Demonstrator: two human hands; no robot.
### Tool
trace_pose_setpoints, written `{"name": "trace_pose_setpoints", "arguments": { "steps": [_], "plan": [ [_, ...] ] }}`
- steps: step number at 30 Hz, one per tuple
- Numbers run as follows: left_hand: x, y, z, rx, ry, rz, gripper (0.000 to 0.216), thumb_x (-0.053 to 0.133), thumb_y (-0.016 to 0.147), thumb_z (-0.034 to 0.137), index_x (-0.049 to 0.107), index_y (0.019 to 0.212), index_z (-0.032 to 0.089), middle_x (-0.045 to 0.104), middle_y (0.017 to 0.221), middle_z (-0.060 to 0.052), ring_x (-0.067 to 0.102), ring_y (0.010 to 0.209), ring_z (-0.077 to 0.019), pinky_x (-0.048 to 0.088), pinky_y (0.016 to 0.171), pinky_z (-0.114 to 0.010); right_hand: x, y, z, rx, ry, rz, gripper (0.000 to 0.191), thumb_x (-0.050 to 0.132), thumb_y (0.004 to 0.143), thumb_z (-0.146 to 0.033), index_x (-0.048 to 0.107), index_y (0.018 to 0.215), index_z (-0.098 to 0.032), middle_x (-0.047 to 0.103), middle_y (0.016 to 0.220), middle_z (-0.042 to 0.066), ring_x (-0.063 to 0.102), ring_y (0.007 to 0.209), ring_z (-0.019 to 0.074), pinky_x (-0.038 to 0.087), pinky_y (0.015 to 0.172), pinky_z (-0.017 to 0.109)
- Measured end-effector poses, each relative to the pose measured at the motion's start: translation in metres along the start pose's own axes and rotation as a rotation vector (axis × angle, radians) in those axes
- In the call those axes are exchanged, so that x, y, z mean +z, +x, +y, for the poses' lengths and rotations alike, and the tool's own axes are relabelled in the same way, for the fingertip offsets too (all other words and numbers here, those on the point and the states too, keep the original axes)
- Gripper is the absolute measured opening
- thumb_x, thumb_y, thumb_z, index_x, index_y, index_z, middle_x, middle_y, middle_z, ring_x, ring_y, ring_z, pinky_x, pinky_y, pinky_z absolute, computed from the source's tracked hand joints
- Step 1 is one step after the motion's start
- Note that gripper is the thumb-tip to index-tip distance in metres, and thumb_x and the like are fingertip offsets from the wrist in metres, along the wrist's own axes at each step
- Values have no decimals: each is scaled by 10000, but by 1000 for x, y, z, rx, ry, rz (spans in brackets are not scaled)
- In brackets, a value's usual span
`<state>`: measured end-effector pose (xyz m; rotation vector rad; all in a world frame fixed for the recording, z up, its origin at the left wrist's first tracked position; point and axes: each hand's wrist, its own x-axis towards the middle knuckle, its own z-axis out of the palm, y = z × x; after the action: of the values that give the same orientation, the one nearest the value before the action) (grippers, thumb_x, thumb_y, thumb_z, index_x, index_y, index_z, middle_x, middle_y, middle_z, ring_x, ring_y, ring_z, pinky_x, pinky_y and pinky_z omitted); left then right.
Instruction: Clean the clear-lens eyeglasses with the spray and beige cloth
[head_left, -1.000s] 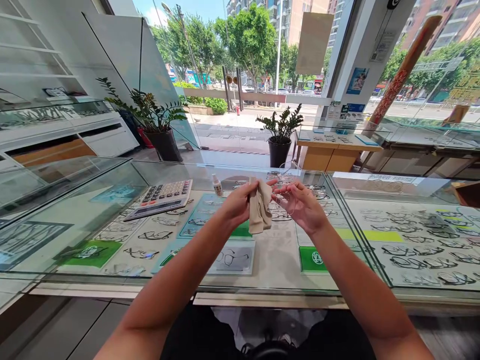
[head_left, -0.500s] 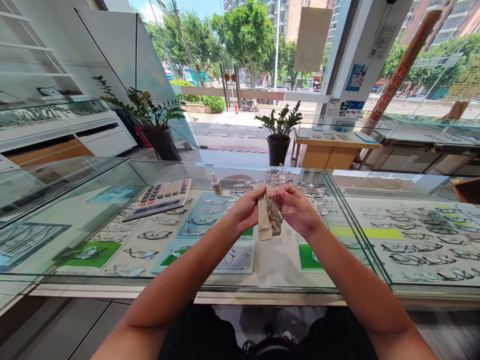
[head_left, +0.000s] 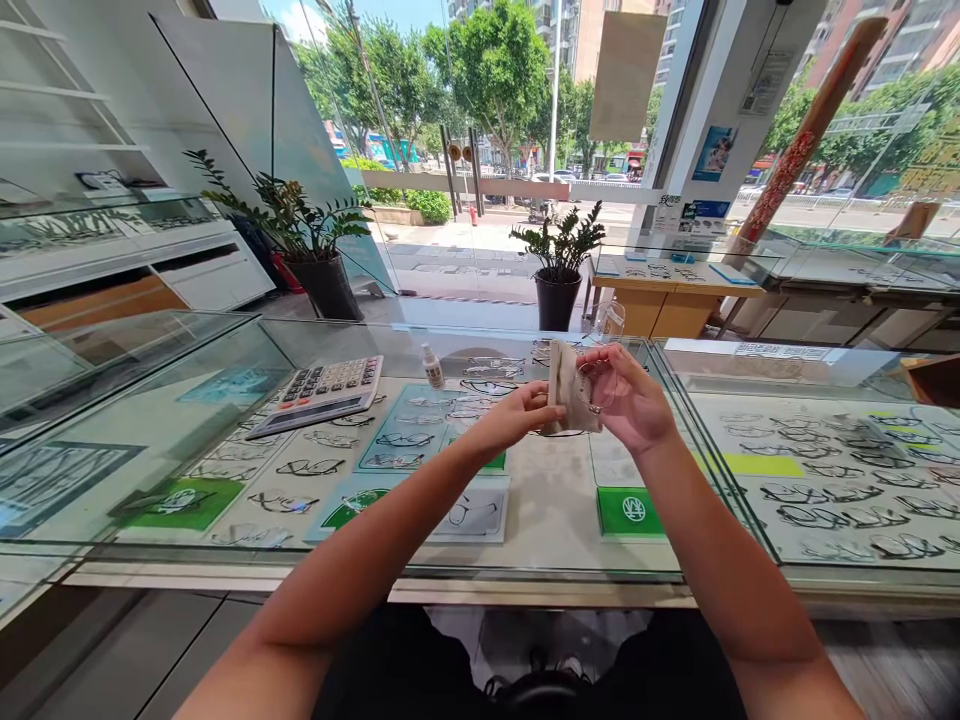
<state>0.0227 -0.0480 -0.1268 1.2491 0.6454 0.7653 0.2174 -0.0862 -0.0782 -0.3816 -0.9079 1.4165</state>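
Note:
Above the glass display counter (head_left: 551,500), my left hand (head_left: 517,415) is closed on a beige cloth (head_left: 564,385), which hangs in folds between my two hands. My right hand (head_left: 634,395) has its fingers curled round a pair of thin-rimmed eyeglasses (head_left: 598,392). One round lens shows in front of the right palm, and another part of the frame sticks up beyond the fingers. The cloth lies against the glasses on their left side and hides part of them.
A calculator (head_left: 319,395) and a small white spray bottle (head_left: 433,367) stand on the counter, left of my hands. Rows of eyeglasses (head_left: 817,465) fill the case. Two potted plants (head_left: 559,300) stand beyond it, before the glass front.
My right hand has moved slightly right and turned, bringing the glasses up and showing its palm. My left hand has shifted right with the cloth, which was hanging lower before.

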Motion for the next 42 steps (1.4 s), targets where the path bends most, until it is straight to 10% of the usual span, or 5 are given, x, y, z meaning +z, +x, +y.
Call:
{"name": "trace_pose_setpoints", "arguments": {
  "steps": [9,25,42],
  "plan": [
    [-4,10,-14,103,126,43,601,843,780,679,737,983,123,761,900,-55,668,846,-181,512,838,-319,-4,1,-6,-41,4,13,144,864,857,-379,782,866,-261,789,941,-20,720,954,122,563,993,239],
    [-11,11,-15,109,337,-86,390,923,728,428,663,823,153,704,773,-12,661,738,-153,502,710,-269,-24,-10,-30,-43,-71,59,109,847,866,-352,789,880,-261,783,903,-26,731,912,119,581,945,230],
    [-6,6,-26,85,1124,-106,185,872,757,334,779,820,187,806,834,-76,704,752,-251,396,667,-308,-32,-37,-6,110,-185,70,158,871,847,-367,753,836,-262,804,935,11,713,884,173,597,798,307]
  ]
}}
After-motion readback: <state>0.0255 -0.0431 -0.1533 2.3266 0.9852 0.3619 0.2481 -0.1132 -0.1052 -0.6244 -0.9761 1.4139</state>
